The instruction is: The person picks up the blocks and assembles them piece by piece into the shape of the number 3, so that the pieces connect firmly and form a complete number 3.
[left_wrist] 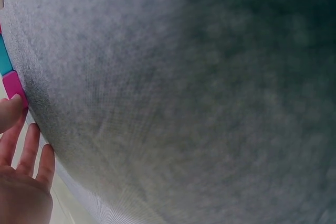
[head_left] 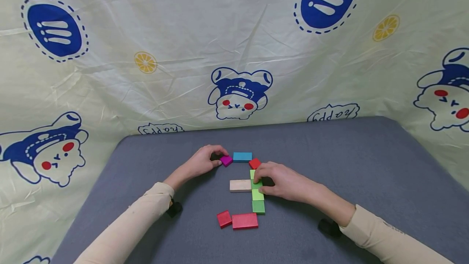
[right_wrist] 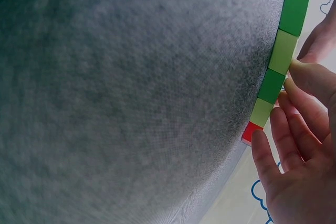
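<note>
At the far end of the block layout, my left hand (head_left: 202,161) pinches a magenta block (head_left: 226,161) between thumb and fingers. That block nearly meets a blue block (head_left: 242,157) on its right; in the left wrist view the magenta block (left_wrist: 14,88) sits against the blue one (left_wrist: 4,59). My right hand (head_left: 282,180) is over a column of light and dark green blocks, its thumb and curled index finger at a green block (head_left: 256,184) near the middle. In the right wrist view the thumb touches a light green block (right_wrist: 284,52); the index fingertip is partly hidden.
A pale wooden block (head_left: 240,185) extends left from the column. A red block (head_left: 255,163) lies tilted at the column's far end. Nearer are a long red block (head_left: 245,221) and a smaller red block (head_left: 224,218). A grey cloth (head_left: 176,239) covers the table; a printed curtain (head_left: 176,93) hangs behind.
</note>
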`<action>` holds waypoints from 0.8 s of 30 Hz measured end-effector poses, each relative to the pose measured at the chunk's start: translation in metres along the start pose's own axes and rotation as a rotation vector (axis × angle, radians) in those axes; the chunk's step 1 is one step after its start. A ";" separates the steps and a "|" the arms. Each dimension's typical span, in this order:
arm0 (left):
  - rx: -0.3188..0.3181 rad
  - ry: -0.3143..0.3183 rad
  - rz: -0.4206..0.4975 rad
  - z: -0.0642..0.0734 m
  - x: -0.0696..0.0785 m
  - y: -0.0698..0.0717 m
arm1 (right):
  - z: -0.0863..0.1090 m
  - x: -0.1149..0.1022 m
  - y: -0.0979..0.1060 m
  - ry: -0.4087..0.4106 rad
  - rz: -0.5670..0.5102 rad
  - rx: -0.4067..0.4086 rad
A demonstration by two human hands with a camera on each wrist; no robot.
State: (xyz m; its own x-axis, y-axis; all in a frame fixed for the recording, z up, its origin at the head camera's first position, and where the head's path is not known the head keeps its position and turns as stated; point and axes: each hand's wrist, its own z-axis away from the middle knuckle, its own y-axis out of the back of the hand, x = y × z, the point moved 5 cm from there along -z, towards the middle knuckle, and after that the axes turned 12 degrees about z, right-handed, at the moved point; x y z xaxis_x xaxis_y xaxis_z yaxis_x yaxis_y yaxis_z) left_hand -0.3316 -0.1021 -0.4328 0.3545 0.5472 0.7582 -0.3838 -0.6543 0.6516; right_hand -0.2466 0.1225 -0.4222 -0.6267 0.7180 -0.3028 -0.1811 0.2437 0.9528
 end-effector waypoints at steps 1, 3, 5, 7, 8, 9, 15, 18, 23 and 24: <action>0.000 0.000 0.001 0.000 0.000 0.000 | 0.000 0.000 0.000 0.001 0.001 0.001; -0.001 0.001 0.002 0.000 0.000 0.000 | 0.000 0.000 0.000 0.000 0.000 -0.002; -0.002 0.000 0.005 0.000 0.001 0.000 | 0.000 0.000 0.000 -0.002 0.001 -0.003; -0.002 -0.001 0.009 0.001 0.000 0.000 | 0.000 0.000 0.000 -0.002 0.002 -0.002; -0.002 -0.002 0.013 0.001 0.000 0.001 | 0.000 0.000 0.000 -0.001 0.003 -0.001; 0.000 -0.005 0.017 0.001 0.000 0.001 | 0.000 0.000 0.000 0.001 0.004 0.001; 0.010 0.004 0.034 0.003 -0.002 0.004 | -0.001 0.000 0.000 0.006 0.008 0.004; 0.019 0.004 0.043 0.004 -0.003 0.005 | 0.000 -0.001 0.000 0.005 0.011 -0.001; 0.044 -0.009 0.057 0.010 -0.004 0.010 | 0.003 -0.004 0.005 0.003 0.017 0.020; 0.054 -0.017 0.055 0.011 -0.004 0.011 | 0.004 -0.004 0.008 0.001 0.014 0.034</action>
